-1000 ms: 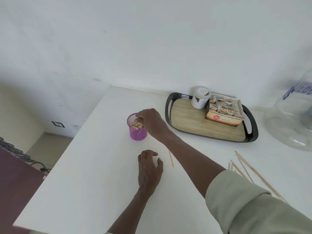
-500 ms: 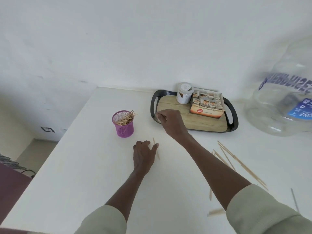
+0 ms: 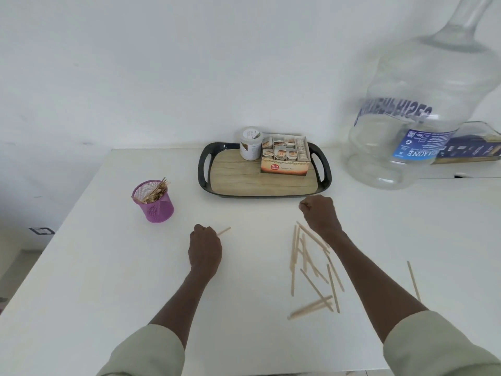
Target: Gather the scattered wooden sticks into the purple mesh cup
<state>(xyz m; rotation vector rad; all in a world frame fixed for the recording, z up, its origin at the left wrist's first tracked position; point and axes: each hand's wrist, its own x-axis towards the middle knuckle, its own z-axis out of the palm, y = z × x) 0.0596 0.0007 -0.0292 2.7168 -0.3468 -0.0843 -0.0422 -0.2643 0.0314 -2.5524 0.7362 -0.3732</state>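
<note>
My left hand (image 3: 205, 246) pinches one wooden stick (image 3: 224, 231), its long axis pointing right and away; the purple mesh cup (image 3: 154, 200), part filled, stands up-left of it, nearer this hand. My right hand (image 3: 320, 213) is curled shut, contents unclear, above the scattered sticks (image 3: 311, 263). The water jug (image 3: 423, 109) label is blurred and mirrored, unreadable

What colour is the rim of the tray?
Black, around a wood-grain base; the head view shows the tray best.

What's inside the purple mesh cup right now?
The purple mesh cup holds a bundle of wooden sticks leaning toward its right rim, tips poking out. Their lower ends and the cup's bottom are hidden.
</note>
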